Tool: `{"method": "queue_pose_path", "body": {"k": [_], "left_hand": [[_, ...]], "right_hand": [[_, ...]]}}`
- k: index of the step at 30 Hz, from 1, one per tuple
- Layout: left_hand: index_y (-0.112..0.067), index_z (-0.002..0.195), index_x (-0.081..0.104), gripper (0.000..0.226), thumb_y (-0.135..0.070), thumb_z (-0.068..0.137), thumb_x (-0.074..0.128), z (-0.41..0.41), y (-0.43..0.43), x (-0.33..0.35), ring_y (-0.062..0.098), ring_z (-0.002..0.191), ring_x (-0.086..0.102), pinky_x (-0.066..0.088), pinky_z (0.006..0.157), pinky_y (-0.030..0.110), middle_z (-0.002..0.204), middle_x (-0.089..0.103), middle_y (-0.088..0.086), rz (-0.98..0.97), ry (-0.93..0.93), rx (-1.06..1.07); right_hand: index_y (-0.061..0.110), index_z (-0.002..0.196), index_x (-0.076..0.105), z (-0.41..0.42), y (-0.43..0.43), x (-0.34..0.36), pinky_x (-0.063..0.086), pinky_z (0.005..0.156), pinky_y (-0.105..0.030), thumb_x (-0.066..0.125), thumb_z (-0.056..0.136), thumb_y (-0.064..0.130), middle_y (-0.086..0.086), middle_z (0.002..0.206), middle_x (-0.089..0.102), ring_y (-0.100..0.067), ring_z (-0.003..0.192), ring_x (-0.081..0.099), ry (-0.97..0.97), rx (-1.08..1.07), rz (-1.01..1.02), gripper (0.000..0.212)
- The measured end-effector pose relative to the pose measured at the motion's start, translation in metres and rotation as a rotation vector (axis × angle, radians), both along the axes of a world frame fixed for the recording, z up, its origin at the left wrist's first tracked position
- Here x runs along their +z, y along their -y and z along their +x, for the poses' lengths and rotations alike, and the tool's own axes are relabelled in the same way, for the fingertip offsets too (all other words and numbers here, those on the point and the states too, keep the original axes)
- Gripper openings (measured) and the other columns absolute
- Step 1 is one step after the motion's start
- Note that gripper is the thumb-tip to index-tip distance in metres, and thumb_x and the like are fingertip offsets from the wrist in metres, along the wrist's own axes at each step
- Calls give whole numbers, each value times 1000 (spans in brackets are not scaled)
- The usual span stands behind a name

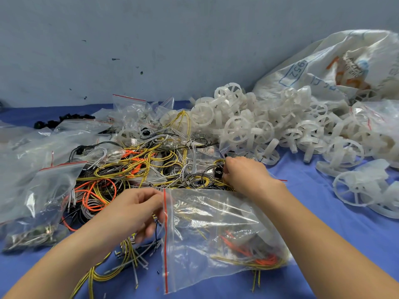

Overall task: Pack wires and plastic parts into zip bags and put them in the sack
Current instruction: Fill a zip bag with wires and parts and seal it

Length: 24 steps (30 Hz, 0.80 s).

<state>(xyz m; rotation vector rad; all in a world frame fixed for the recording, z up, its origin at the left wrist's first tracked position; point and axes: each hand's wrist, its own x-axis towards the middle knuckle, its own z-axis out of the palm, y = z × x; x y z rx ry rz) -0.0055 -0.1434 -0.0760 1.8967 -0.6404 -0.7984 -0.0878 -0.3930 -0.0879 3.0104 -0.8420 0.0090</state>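
Reaching forward, the right hand (246,173) has its fingers curled over a wire coil (212,168) of black and yellow strands at the right edge of the wire heap (138,167). From my remote view of the head camera, the fingertips are buried among the strands, so I read a grip on the coil, but I cannot see how much of it they hold.

The left hand (133,210) is nearer to me, and its thumb and forefinger pinch the red-striped mouth of a clear zip bag (216,229). The two hands are apart, with the bag's upper edge running between them. The bag lies on the blue cloth (323,212) with its mouth turned to the left. Orange and yellow wires are already inside it, and its right side is tucked against the right forearm.

More yellow and grey wires trail out beneath the left hand toward the near edge. The heap itself is a tangle of yellow, orange, grey and black.

White spoked plastic wheels (259,126) are piled to the right of the heap, reaching back to the white printed sack (345,61), which slumps open at the far right against the grey wall (151,39). Filled zip bags (38,201) lie at the left, empty ones (129,106) behind the heap, and small black parts (62,120) sit at the far left.
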Motion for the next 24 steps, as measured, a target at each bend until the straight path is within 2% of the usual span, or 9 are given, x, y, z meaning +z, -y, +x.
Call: {"method": "queue_pose_path", "body": {"k": [2,4,8,15,18,21,24], "left_hand": [[3,95,64,28,-21,101,49,-2,0,3,12,30,41,34,32,19,44,55,2,-17,-1,8],[1,96,63,25,-18,102,48,-4,0,5,9,31,43,34,31,19,44,56,1,-25,-11,12],[-3,96,64,24,-18,102,46,-4,-2,5,9,29,42,34,31,18,44,57,1,-29,-19,12],[1,94,63,28,-22,101,49,-2,-5,6,10,33,45,35,33,18,48,59,0,-61,-35,7],[-2,92,65,26,-23,99,52,-1,-6,6,13,39,47,37,34,20,61,64,3,-93,-42,18],[-6,93,68,22,-20,99,53,3,-6,5,15,41,49,36,33,20,71,65,5,-148,-20,63],[-14,92,72,23,-19,99,51,7,-7,7,14,42,50,36,33,20,68,63,3,-270,24,148]], "right_hand": [[13,125,43,1,1,-1,37,69,-36,51,98,28,-9,118,56,-33,106,57,33,10,10,32],[16,129,41,2,0,-2,38,69,-36,51,98,26,-8,119,55,-33,106,58,56,41,-4,34],[20,122,46,4,2,-5,37,68,-35,51,99,31,-6,114,53,-30,100,58,59,89,-30,26],[25,122,48,5,1,-5,38,71,-35,53,97,40,-5,116,53,-29,101,58,46,108,-12,30],[23,123,50,5,-1,-3,38,75,-36,50,97,42,-6,118,53,-29,105,58,49,106,-41,31],[17,118,52,3,-6,7,39,83,-40,48,96,41,-5,117,55,-28,108,56,126,88,-92,33],[18,108,52,-1,-14,32,40,73,-37,51,94,42,1,105,59,-23,95,57,290,125,-62,28]]}}
